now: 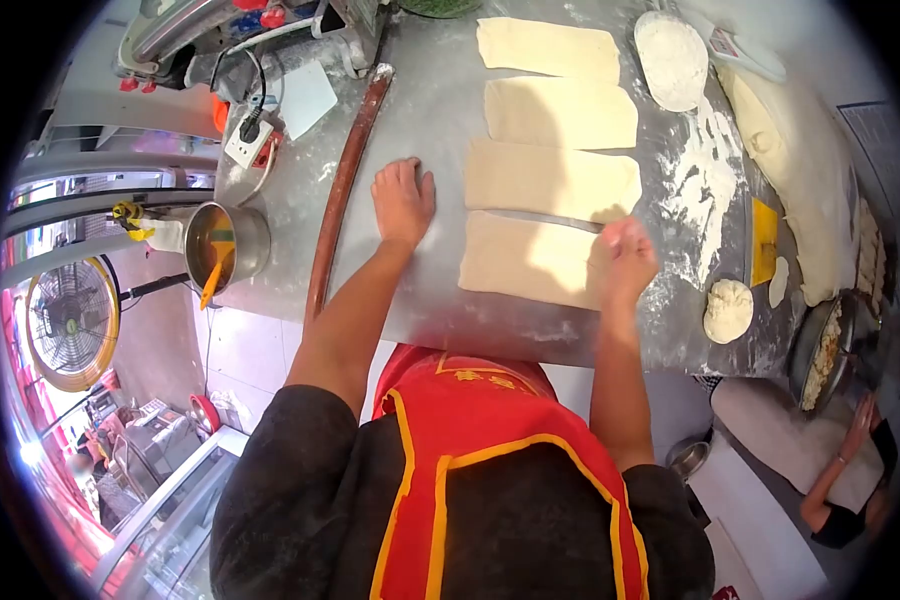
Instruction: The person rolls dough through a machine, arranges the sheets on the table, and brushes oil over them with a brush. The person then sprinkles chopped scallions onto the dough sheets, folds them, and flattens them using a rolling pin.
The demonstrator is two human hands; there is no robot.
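Observation:
Four flat rectangular dough sheets lie in a column on the metal worktable, the nearest dough sheet [530, 258] closest to my body. My left hand [403, 203] rests on the bare metal left of the sheets, fingers lying forward and thumb apart, holding nothing. Over the right end of the nearest sheet is my right hand [627, 262], its fingers drawn together. What is between them, if anything, is hidden. A long brown rolling pin [350, 175] lies to the left of my left hand.
At right are scattered flour [705, 190], a flour scoop [672, 60], a yellow scraper [763, 240], a dough ball [728, 310] and a large dough mass [795, 180]. At left stand a metal pot [228, 245] and a power strip [252, 142]. Another person's arm [840, 460] shows lower right.

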